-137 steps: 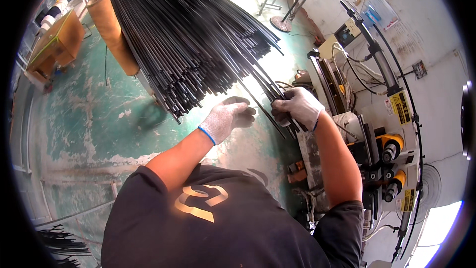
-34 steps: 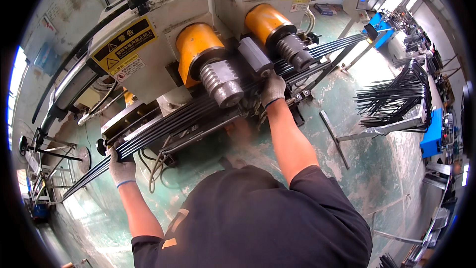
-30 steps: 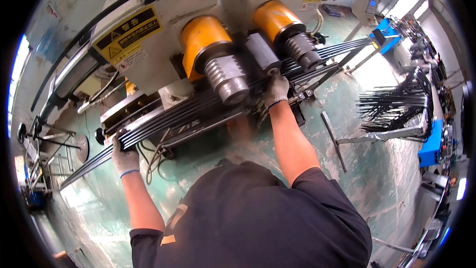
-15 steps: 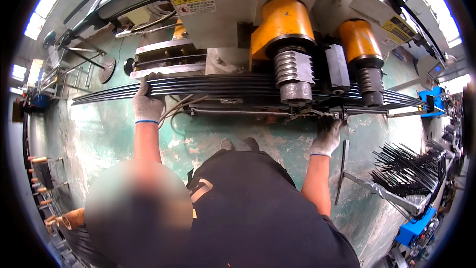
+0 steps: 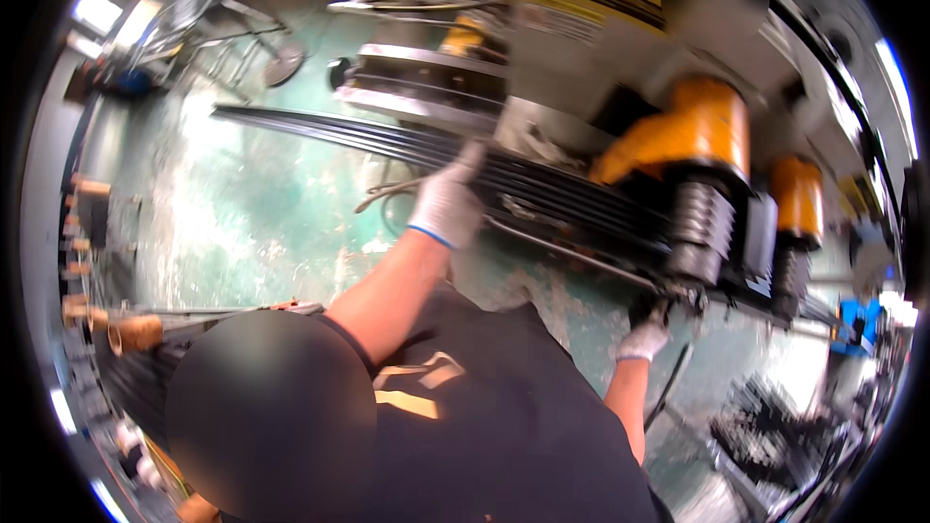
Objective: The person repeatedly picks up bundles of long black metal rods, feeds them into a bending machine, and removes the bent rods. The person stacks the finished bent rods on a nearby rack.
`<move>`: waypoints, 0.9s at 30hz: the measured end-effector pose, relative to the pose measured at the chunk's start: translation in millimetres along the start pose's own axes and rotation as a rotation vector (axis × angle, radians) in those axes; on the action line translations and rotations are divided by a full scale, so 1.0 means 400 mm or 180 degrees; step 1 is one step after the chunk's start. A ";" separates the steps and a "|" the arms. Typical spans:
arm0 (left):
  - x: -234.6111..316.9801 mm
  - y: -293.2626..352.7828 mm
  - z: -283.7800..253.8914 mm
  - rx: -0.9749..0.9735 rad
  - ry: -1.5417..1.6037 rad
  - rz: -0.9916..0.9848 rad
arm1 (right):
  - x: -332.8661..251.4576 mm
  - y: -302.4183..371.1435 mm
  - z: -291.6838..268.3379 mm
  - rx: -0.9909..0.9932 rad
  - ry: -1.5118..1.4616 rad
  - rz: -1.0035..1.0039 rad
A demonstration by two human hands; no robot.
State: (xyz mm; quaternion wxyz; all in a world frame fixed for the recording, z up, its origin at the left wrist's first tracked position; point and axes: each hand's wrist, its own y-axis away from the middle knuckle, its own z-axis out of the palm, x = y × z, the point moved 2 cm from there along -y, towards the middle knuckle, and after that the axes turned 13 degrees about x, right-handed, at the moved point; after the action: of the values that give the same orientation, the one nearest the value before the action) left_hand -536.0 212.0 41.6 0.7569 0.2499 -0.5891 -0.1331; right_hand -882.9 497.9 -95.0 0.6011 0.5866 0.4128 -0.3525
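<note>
A bundle of long black rods or tubes (image 5: 373,140) runs slantwise from the far left down to the right, beneath the machine's ribbed metal rollers (image 5: 699,225). My left hand (image 5: 450,201), in a pale knit glove with a blue cuff, is closed over the bundle left of the rollers; its fingertips are blurred. My right hand (image 5: 643,335), gloved too, is at a small metal fitting (image 5: 683,298) below the nearer roller. Its fingers look bent, and what they grip is hidden. A thin metal bar (image 5: 572,254) runs along the near side of the bundle.
Orange roller housings (image 5: 712,126) hang from the large grey machine. A metal slide unit (image 5: 426,82) lies behind the bundle. Black rods fill a rack (image 5: 775,436) at lower right. Wooden-ended rolls (image 5: 136,333) stand at left on the worn green floor (image 5: 232,203).
My view has swung, so the machine looks tilted and further right. My left hand has moved rightward along the bundle, closer to the rollers. My right hand stays by the fitting.
</note>
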 end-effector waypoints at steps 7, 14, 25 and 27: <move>0.117 -0.075 -0.188 -0.1268 0.2395 -0.1045 | 0.109 0.153 0.059 0.0395 0.0181 0.0123; 0.410 -0.466 -0.728 -0.0007 0.2604 -0.0110 | 0.458 0.223 -0.097 -0.0161 0.0150 0.1253; 0.701 -0.717 -1.096 0.1256 0.1965 0.0669 | 0.441 0.382 -0.050 0.0755 -0.0107 0.2108; 0.692 -0.730 -1.114 0.1202 0.1930 0.0853 | 0.445 0.369 -0.022 0.1628 -0.2456 0.3404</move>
State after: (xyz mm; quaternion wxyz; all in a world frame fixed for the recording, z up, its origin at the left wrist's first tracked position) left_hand -6.8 -71.8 33.0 0.8482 0.3337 -0.3800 0.1579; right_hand -676.3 526.9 -195.6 0.6385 0.6650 -0.2702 -0.2776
